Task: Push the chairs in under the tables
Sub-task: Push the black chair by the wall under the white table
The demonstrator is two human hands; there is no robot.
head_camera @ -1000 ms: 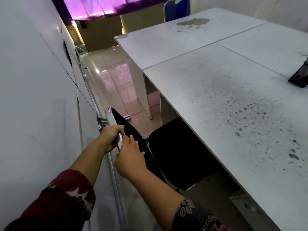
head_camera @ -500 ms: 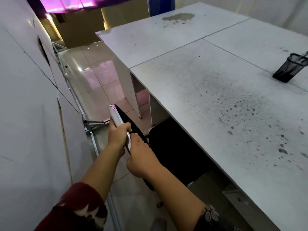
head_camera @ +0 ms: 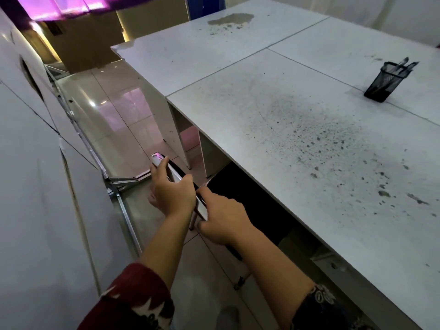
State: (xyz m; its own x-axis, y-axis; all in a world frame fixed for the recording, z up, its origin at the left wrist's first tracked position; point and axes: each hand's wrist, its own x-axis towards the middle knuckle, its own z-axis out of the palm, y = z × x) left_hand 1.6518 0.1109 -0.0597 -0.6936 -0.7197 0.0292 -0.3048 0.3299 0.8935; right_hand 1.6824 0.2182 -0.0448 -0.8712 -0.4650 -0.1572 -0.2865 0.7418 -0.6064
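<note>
Step in hand: while the chair sits only partly under the surface, you are best placed to push it straight toward that surface.
Where the chair is: its black seat is already tucked beneath the surface edge; its backrest top rail stands just outside that edge, on the wall side.
Left hand: closed around the chrome rail, fingers wrapped over it, at the end of the rail farther from you along the surface edge.
Right hand: curled over the same rail, nearer you, touching the left hand; how tightly it grips I cannot tell, since the fingers are hidden behind the rail.
How to push well: both hands sit close together toward one part of the rail, so I judge the chair may swivel; spreading them wider along the rail would keep it square to the surface.
Direction: push level and low, not downward, so the legs slide on the tiled floor instead of catching.
Clearance: the surface's white leg panel stands just beyond the chair's far end; keep the frame off it.
When to stop: I would ease off as the backrest nears the surface edge, so your fingers are not pinched.
Not at risk: the pen holder sits well back from that edge.
</note>
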